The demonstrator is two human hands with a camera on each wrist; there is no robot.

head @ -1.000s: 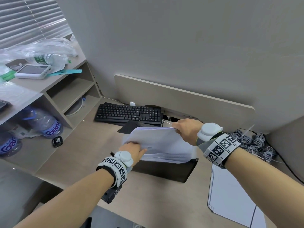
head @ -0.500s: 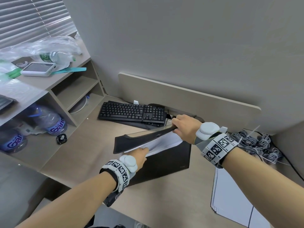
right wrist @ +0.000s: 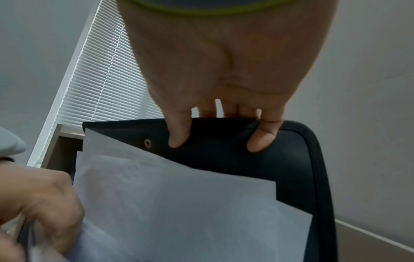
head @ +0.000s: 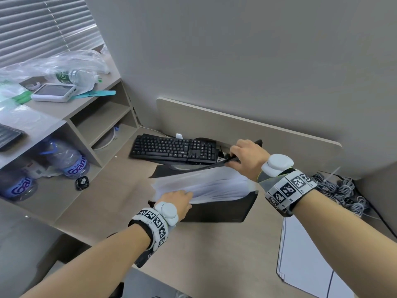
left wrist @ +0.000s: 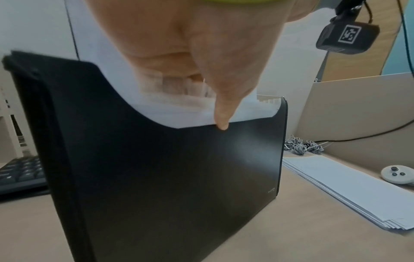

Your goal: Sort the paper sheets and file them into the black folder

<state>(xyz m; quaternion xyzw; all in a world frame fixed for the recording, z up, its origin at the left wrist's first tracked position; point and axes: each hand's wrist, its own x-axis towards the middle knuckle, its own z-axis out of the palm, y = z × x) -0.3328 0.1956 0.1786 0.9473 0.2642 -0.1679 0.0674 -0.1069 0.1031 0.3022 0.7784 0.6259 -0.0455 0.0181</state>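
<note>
The black folder (head: 217, 209) stands upright on the desk with a thick bundle of white paper sheets (head: 204, 183) sticking out of its top. My left hand (head: 185, 197) pinches the near edge of the sheets; in the left wrist view its thumb (left wrist: 221, 120) lies on the front sheet (left wrist: 156, 109) just above the folder's front panel (left wrist: 168, 177). My right hand (head: 236, 157) grips the folder's flap (right wrist: 291, 159) and holds it back above the sheets (right wrist: 179, 203), fingers curled over its edge.
A black keyboard (head: 174, 149) lies just behind the folder. A loose stack of sheets (head: 305, 261) sits at the right desk edge, coiled cables (head: 343, 190) beyond it. A shelf unit (head: 101, 125) with water bottles (head: 71, 162) stands at the left. A white controller (left wrist: 396, 175) lies far right.
My right hand went from the sheets' top edge to the flap, swung it forward over them, then lifted it back. My left hand stayed on the sheets' near edge.
</note>
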